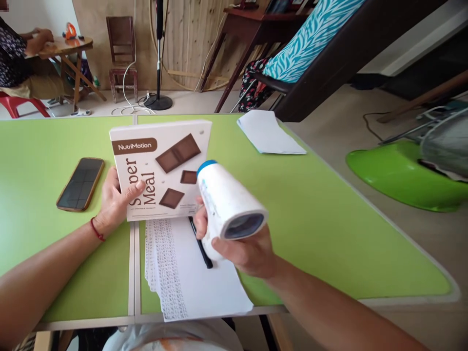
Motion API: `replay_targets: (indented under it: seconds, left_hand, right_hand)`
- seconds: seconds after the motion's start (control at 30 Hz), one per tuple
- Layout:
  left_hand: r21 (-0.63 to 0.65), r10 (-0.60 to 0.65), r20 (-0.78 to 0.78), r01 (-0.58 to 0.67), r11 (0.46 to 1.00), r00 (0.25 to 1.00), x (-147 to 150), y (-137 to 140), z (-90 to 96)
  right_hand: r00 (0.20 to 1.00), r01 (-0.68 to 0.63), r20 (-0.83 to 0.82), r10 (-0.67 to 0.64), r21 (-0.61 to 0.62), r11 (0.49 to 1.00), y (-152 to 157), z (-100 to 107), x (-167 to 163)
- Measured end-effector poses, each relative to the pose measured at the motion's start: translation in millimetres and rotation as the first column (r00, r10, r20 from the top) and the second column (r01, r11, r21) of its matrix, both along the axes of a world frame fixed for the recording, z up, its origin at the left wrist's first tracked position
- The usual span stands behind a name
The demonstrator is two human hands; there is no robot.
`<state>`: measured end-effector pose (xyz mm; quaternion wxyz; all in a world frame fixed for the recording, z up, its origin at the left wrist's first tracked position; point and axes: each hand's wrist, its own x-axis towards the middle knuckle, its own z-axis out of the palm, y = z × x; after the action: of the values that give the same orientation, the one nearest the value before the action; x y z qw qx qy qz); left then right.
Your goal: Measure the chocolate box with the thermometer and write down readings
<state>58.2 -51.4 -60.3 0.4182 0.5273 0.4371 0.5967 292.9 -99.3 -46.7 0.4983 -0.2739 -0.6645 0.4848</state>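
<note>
My left hand (115, 197) grips the lower left edge of a white NutriMotion Super Meal box (170, 190), thumb across its front. The box stands nearly upright above the table, its chocolate pictures facing me. In my right hand (246, 248) is a white pistol-shaped handheld device (228, 195), with my fingers wrapped around its grip. Its blue-rimmed end points away toward the box's right side, and its dark oval end faces me. Whether the device touches the box I cannot tell. Below them lie papers (215, 287) with rows of handwriting and a black pen (204, 251).
A phone (80, 184) lies on the green table (329, 219) left of the box. More white sheets (268, 131) rest near the far edge. Beyond stand a wooden chair (122, 53), a black stand (158, 100) and a seated person (22, 58) at a small table.
</note>
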Motion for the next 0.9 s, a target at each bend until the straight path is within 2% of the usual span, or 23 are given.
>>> replay_targets:
  seconds: [0.13, 0.37, 0.5, 0.9]
  left_hand:
    - [-0.015, -0.021, -0.030, 0.020, 1.000, 0.999, 5.5, -8.0, 2.2]
    - [0.040, -0.039, -0.115, 0.044, 0.998, 0.993, 7.0, -11.9, 0.4]
    - [0.046, -0.030, -0.123, 0.036, 0.998, 0.992, 7.5, -12.2, 0.0]
    - [0.034, -0.023, -0.181, 0.030, 0.999, 0.983, 7.2, -11.8, 1.3]
  right_hand:
    - [0.994, -0.103, -0.037, 0.099, -0.110, 0.989, -7.3, 3.6, -6.7]
    - [0.981, -0.168, -0.138, 0.139, -0.226, 0.960, -4.0, 2.6, -11.4]
    - [0.977, -0.187, -0.145, 0.158, -0.210, 0.960, -4.6, -1.1, -14.3]
    - [0.992, -0.113, -0.087, 0.096, -0.219, 0.969, -5.0, -2.1, -12.6]
